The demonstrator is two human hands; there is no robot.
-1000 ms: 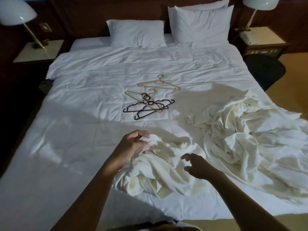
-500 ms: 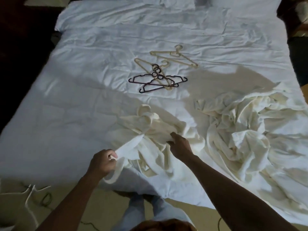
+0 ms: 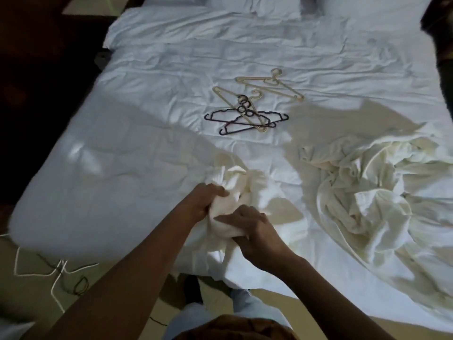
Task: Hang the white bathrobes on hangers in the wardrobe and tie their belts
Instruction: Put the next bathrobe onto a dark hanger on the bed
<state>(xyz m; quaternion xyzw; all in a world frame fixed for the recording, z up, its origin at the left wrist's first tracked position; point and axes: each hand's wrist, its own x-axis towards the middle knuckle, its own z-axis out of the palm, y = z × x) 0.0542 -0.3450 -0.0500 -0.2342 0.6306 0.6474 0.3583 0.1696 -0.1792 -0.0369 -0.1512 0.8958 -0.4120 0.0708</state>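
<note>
**Both hands gather a white bathrobe at the foot of the bed**

A bunched white bathrobe (image 3: 235,192) lies on the near edge of the bed (image 3: 122,168), directly in front of the person. Part of its cloth hangs down over the edge of the mattress. The left hand (image 3: 208,197) has its grip pressed together on a fold of the robe, the fingers curled around the cloth. The right hand (image 3: 252,229) is just beside it, a little nearer to the person, and its grip also pinches the same bundle, with the thumb on top of the fabric. The two hands almost touch each other.

To the right, well apart from the hands, a bigger heap of white bathrobes (image 3: 380,200) is spread over the bed cover in many wrinkles.

Further up, near the middle of the bed, lie the hangers. Two dark hangers (image 3: 245,120) cross each other, a beige hanger (image 3: 235,104) lies over them, and another beige hanger (image 3: 272,85) lies just behind, slightly to the right.

At the top edge the lower parts of white pillows (image 3: 255,6) are visible. On the floor at the left, beside the bed, a white cord (image 3: 52,276) and a dark cable (image 3: 81,285) lie tangled. The room is dim.
</note>
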